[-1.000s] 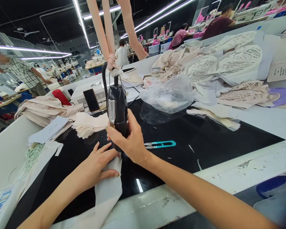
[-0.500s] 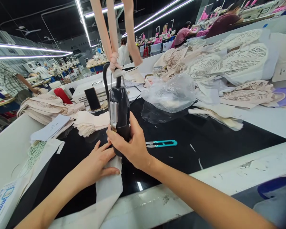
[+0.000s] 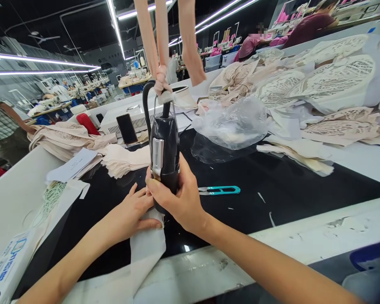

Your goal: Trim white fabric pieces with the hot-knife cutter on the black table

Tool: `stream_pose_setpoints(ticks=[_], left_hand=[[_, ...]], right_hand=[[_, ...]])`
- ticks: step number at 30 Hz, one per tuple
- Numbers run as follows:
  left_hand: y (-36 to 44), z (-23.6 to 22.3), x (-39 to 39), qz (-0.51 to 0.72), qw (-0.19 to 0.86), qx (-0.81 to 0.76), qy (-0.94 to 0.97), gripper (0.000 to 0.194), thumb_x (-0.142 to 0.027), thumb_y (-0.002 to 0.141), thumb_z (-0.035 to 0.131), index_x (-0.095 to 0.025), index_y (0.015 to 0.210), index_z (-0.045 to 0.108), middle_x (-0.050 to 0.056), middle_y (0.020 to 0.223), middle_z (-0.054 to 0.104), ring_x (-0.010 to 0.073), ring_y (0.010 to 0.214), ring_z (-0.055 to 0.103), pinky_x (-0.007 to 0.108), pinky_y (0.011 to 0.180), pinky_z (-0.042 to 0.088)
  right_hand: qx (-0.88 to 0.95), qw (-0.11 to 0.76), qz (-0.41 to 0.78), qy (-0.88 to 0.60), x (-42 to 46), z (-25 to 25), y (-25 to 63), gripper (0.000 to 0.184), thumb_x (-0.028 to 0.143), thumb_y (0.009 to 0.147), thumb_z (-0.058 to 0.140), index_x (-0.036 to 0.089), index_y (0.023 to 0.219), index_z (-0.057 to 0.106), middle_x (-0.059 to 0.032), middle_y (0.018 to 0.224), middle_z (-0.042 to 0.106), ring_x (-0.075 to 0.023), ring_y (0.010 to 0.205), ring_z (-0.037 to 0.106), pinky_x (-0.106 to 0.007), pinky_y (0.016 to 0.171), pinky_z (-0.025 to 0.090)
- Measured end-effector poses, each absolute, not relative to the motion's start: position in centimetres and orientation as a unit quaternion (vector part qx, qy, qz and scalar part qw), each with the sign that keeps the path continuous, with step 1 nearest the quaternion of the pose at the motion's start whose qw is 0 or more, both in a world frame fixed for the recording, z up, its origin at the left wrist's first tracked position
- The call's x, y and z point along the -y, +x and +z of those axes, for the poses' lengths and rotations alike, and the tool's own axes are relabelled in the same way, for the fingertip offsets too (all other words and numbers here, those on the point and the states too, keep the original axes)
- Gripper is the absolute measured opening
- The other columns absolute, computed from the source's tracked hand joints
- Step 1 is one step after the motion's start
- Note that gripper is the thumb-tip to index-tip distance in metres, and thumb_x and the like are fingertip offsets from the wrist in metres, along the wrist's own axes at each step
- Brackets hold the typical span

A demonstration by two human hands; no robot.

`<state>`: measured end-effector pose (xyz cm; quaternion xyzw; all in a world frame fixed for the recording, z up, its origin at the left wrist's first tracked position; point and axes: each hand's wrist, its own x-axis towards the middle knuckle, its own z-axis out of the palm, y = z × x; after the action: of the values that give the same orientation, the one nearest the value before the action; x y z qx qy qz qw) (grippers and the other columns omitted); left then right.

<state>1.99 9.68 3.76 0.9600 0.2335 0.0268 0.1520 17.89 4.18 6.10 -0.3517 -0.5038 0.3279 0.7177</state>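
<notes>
My right hand (image 3: 180, 198) is wrapped round a black corded power tool (image 3: 166, 143) with a silver plate on its side. The tool stands upright, hung from knotted peach fabric strips (image 3: 161, 46). Its lower end meets a pale fabric strip (image 3: 147, 249) on the black tabletop; the working tip is hidden behind my hands. My left hand (image 3: 134, 213) lies flat on that strip, just left of the tool, fingers stretched out and thumb apart. Teal thread snips (image 3: 223, 190) lie to the right of my right hand.
A clear plastic bag (image 3: 231, 124) and heaps of lace-patterned fabric pieces (image 3: 335, 80) lie at the right. Stacked pale fabric (image 3: 123, 158), a phone (image 3: 126, 128) and a white vented box (image 3: 142, 120) are behind my left hand. A person in a checked shirt (image 3: 0, 118) stands far left.
The view has turned slightly left, so the scene sits a little farther right. The hanging fabric strips have swayed a bit rightward. Both hands keep nearly the same position around the tool and fabric.
</notes>
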Motion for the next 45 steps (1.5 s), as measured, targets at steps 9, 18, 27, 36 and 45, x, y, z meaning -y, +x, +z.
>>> stream_pose_setpoints(ticks=[9, 18, 27, 36, 45], left_hand=[[0.2, 3.1, -4.1, 0.163, -0.003, -0.285, 0.945, 0.02, -0.024, 0.103, 0.041, -0.018, 0.109, 0.06, 0.007, 0.098, 0.065, 0.0221, 0.085, 0.065, 0.04, 0.075, 0.06], [-1.9, 1.8, -4.7, 0.121, -0.015, -0.209, 0.97, 0.033, -0.005, 0.097, 0.041, -0.019, 0.121, 0.058, 0.009, 0.117, 0.066, 0.0223, 0.11, 0.064, 0.037, 0.095, 0.057], [-2.8, 2.2, -7.4, 0.164, 0.037, -0.222, 0.96, 0.039, -0.003, 0.095, 0.038, -0.019, 0.125, 0.059, 0.008, 0.128, 0.066, 0.0177, 0.119, 0.062, 0.032, 0.102, 0.054], [-0.4, 1.5, -9.2, 0.161, 0.04, -0.245, 0.955, 0.026, -0.012, 0.101, 0.042, -0.015, 0.118, 0.062, 0.008, 0.118, 0.066, 0.017, 0.111, 0.064, 0.03, 0.101, 0.054], [-1.9, 1.0, -8.9, 0.152, 0.042, -0.236, 0.959, 0.029, -0.019, 0.105, 0.038, -0.015, 0.125, 0.058, 0.009, 0.128, 0.064, 0.0167, 0.122, 0.059, 0.028, 0.106, 0.051]], right_hand=[[0.492, 0.735, 0.333, -0.326, -4.4, 6.9, 18.6, 0.024, 0.03, 0.078, 0.071, 0.024, 0.088, 0.05, 0.003, 0.076, 0.055, -0.013, 0.061, 0.051, -0.029, 0.056, 0.048], [0.502, 0.729, 0.35, -0.307, -4.6, 6.8, 19.1, 0.025, 0.034, 0.081, 0.074, 0.024, 0.092, 0.053, 0.0025, 0.078, 0.059, -0.0137, 0.059, 0.055, -0.029, 0.053, 0.05], [0.522, 0.713, 0.37, -0.287, -4.1, 6.5, 19.1, 0.022, 0.035, 0.084, 0.073, 0.026, 0.096, 0.057, 0.0022, 0.08, 0.063, -0.0135, 0.062, 0.058, -0.028, 0.057, 0.053], [0.531, 0.7, 0.382, -0.287, -3.2, 5.9, 19.9, 0.025, 0.04, 0.085, 0.074, 0.028, 0.101, 0.058, 0.0002, 0.081, 0.062, -0.0142, 0.059, 0.058, -0.028, 0.051, 0.054], [0.52, 0.704, 0.391, -0.285, -2.8, 6.0, 20.3, 0.033, 0.037, 0.083, 0.076, 0.029, 0.11, 0.059, -0.0019, 0.077, 0.061, -0.0176, 0.058, 0.06, -0.031, 0.046, 0.054]])
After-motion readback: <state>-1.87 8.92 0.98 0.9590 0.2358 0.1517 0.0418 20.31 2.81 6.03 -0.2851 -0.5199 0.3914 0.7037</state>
